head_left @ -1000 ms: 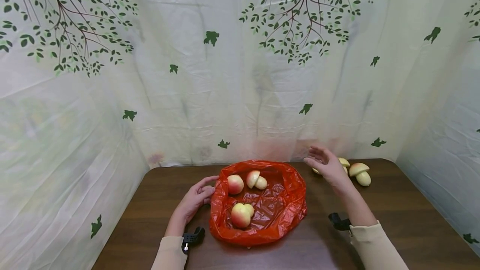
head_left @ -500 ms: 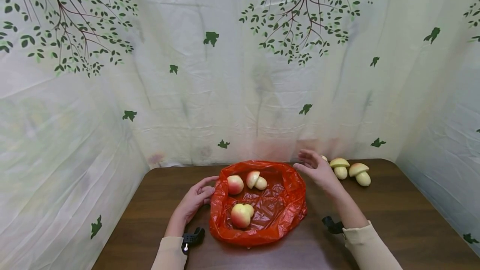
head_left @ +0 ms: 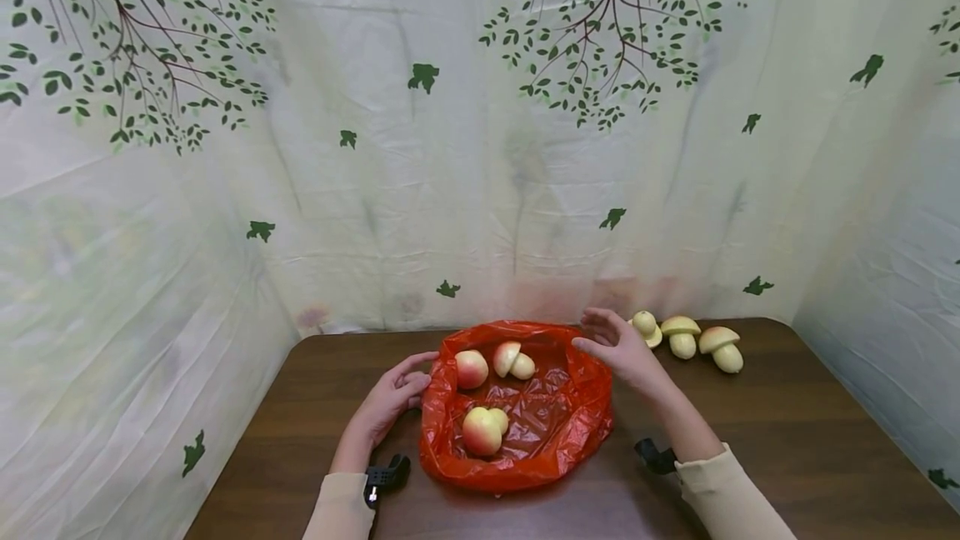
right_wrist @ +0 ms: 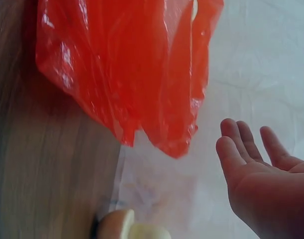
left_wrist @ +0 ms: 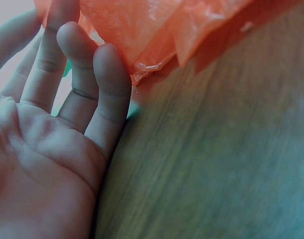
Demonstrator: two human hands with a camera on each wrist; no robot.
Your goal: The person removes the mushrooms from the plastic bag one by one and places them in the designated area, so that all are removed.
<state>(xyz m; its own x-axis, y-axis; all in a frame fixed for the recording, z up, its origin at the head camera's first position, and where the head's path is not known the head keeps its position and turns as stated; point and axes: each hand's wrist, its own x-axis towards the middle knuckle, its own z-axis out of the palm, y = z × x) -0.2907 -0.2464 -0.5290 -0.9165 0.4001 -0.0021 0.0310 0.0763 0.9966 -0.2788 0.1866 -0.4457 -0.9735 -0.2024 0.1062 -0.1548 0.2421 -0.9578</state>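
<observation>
A red plastic bag (head_left: 592, 407) stands wide open on the table, its rim folded outward. Inside lie a mushroom (head_left: 513, 361) on its side, a round pink-yellow piece (head_left: 471, 369) by the left wall, and another mushroom (head_left: 483, 432), cap toward the camera. My left hand (head_left: 386, 398) rests against the bag's left side, its fingertips touching the plastic. Beside the bag's right rim hovers my right hand (head_left: 622, 348), fingers spread and holding nothing. Just past it sit three mushrooms: one cap-down (head_left: 647, 329), a middle one (head_left: 682, 337) and an outer one (head_left: 722, 349).
The dark wooden table (head_left: 795, 440) ends at a pale hanging sheet (head_left: 480, 190) printed with leaves and branches, which also encloses both sides. Black wrist cameras are strapped on both wrists, the left one (head_left: 386, 477) near the bag.
My right hand has moved left, away from the mushrooms and toward the bag's right rim, uncovering the cap-down mushroom. The left hand and the bag's contents have stayed put.
</observation>
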